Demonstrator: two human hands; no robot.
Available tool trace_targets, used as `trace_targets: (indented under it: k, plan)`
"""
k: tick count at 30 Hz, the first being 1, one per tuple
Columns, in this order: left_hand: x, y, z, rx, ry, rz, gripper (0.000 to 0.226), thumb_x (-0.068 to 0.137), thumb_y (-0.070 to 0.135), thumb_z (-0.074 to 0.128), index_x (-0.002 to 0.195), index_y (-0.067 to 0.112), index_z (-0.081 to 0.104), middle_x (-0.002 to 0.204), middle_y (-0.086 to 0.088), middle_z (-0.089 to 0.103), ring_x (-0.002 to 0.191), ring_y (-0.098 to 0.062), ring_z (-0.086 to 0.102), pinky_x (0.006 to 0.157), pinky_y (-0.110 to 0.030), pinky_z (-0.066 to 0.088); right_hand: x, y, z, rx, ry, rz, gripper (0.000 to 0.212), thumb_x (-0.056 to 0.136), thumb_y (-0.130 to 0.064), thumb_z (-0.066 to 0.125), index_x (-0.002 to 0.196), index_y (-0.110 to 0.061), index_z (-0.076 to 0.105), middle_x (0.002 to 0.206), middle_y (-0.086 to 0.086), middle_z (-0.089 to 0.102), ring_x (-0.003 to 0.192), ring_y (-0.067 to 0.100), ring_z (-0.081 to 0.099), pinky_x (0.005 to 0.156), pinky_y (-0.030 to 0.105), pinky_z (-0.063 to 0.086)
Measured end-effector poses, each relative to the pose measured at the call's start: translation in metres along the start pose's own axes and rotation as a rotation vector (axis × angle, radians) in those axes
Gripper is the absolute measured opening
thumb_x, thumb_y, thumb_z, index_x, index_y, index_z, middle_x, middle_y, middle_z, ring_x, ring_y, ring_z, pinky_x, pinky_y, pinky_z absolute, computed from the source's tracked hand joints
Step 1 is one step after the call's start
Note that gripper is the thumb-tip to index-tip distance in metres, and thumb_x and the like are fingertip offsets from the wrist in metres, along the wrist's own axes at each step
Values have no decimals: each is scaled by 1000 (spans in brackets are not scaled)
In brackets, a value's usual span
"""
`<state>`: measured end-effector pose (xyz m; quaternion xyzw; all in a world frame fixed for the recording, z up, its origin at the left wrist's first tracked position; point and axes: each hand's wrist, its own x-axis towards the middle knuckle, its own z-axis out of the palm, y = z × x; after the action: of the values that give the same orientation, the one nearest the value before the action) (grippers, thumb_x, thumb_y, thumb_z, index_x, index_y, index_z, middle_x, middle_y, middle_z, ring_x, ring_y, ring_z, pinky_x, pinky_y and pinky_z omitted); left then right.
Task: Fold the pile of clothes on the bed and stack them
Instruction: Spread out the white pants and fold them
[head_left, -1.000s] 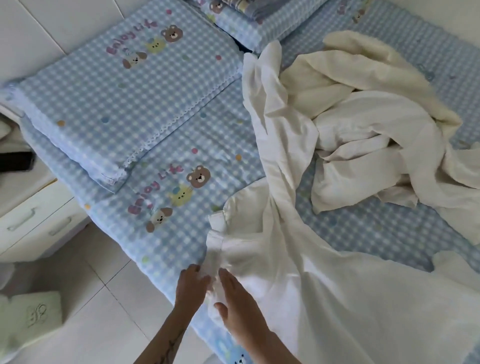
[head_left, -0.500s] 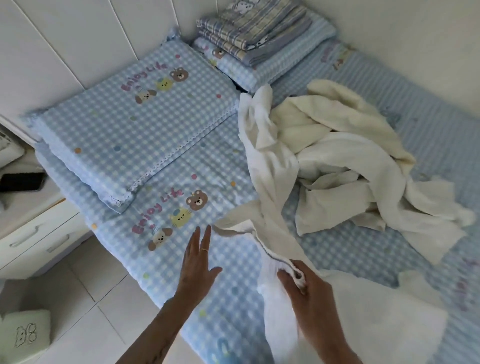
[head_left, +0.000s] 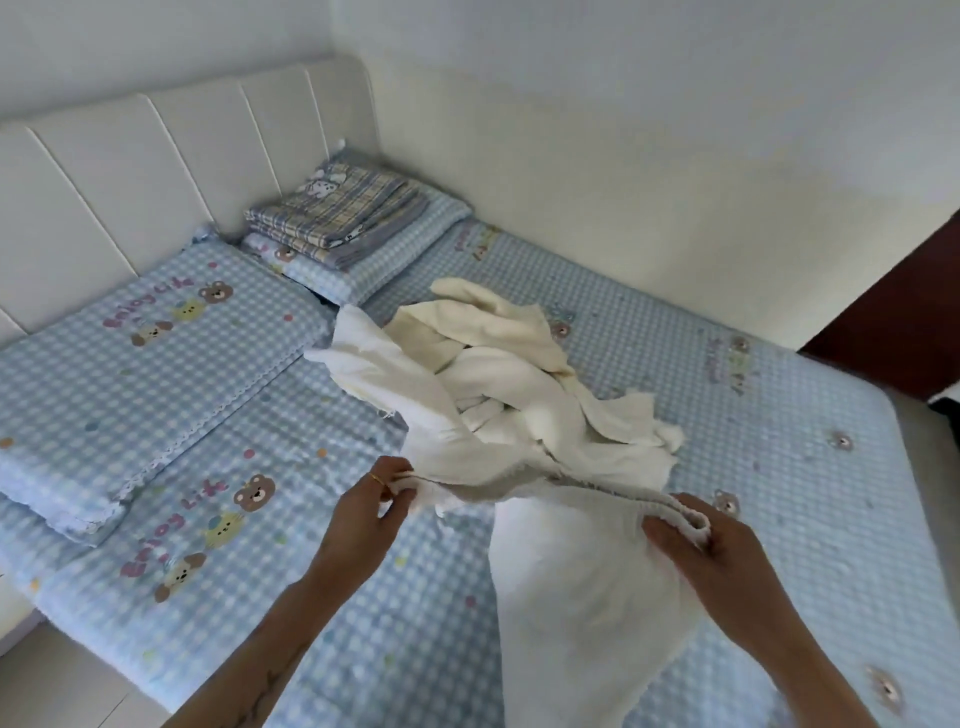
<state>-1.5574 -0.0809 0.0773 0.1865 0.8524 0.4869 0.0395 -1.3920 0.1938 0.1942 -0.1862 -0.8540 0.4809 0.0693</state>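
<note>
My left hand (head_left: 363, 512) pinches one end of the white garment (head_left: 571, 571), fingers curled over a bunched edge, a gold ring showing on one finger. My right hand (head_left: 711, 545) clamps the other end, thumb and fingers wrapped round a rolled hem. Both forearms reach up from the bottom of the view, the hands raised above the bed (head_left: 779, 415) and well apart, with the edge stretched between them.

That held edge runs roughly left to right across my front. Below it the cloth hangs down in a long white fall toward me, its long axis top to bottom.

Just beyond the stretched edge lies the pile of clothes (head_left: 498, 374), cream and white, crumpled on the blue checked sheet; I cannot tell where the garment ends and the pile begins. To the left sits a pillow (head_left: 130, 374) in the same bear print. Behind the pile, by the padded headboard (head_left: 156, 171), a stack of folded plaid bedding (head_left: 337, 213) rests on another checked pillow.
</note>
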Motion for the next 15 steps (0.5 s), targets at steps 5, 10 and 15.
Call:
trace_targets:
  k: [5, 10, 15]
  plan:
    - [-24, 107, 18, -136, 10, 19, 14, 88, 21, 62, 96, 33, 59, 76, 9, 63, 76, -2, 58, 64, -6, 42, -21, 22, -82, -57, 201, -6, 17, 88, -17, 63, 79, -31, 67, 73, -10, 69, 65, 8, 60, 60, 21, 41]
    - [-48, 205, 51, -191, -45, 120, 16, 88, 24, 63, 76, 30, 53, 65, 19, 55, 65, -1, 52, 61, -8, 38, -35, 34, -152, -42, 440, -53, 20, 90, -24, 61, 81, -42, 65, 78, -17, 68, 69, 0, 61, 58, 26, 44]
    - [-76, 277, 90, -256, -132, 191, 25, 93, 20, 52, 71, 23, 41, 48, 15, 43, 46, -4, 37, 46, -14, 31, -50, 43, -210, -21, 634, -80, 21, 89, -25, 62, 80, -44, 63, 73, -9, 66, 70, 7, 60, 62, 28, 46]
